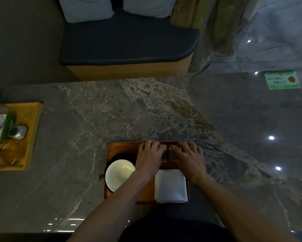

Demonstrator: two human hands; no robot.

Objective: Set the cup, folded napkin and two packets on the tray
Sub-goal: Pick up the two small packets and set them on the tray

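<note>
A brown wooden tray (122,148) lies on the marble table near its front edge. A white cup (119,173) stands on a dark saucer in the tray's left half. A folded white napkin (171,186) lies in the right front compartment. My left hand (149,157) and my right hand (188,157) rest side by side over the tray's far right compartments, fingers pressed down on two dark packets (169,154). The packets are mostly hidden under my fingers, so I cannot tell their exact position.
A yellow tray (33,119) at the table's left edge holds a card, a small metal tin (18,132) and a glass teapot (5,152). A dark cushioned bench (127,42) stands beyond the table. A green sign (282,80) lies on the glossy floor at right.
</note>
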